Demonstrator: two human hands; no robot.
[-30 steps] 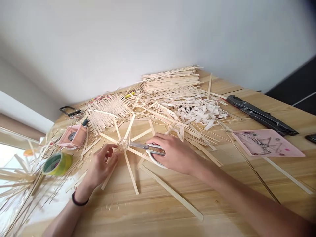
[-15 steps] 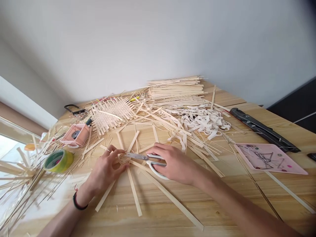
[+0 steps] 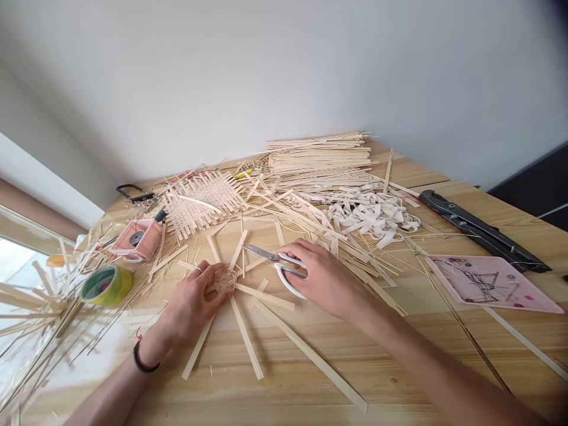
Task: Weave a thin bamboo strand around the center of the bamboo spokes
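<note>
My left hand pinches the round woven centre of a bamboo weaving, whose flat strips spread out like spokes over the table. Its thumb and fingers lie on either side of the small ring. To the right, my right hand grips white-handled scissors by the loops. Their grey blades point left over the spokes and appear nearly closed, apart from the woven centre. A loose long strip lies on the wood below the scissors.
Behind lie a woven bamboo mat, stacked strips and a heap of white cloth ribbon. At left are a pink container and a tape roll. A pink tray and black tool sit right.
My right hand has drawn the scissors up and right, away from the woven centre. The left hand keeps its hold, and the weaving has turned slightly.
</note>
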